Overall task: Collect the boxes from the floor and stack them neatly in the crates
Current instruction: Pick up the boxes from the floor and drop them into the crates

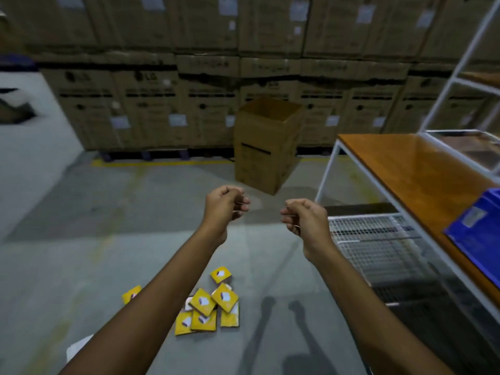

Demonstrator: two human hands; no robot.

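An open carton (266,147) stands before stacked cartons (151,104), near a shelf (405,169).

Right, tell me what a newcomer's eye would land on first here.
The pile of yellow boxes scattered on the grey floor, bottom centre, stands out most. Above it, the left hand and right hand hang in mid-air with curled fingers, holding nothing. Behind them stands an open cardboard carton.
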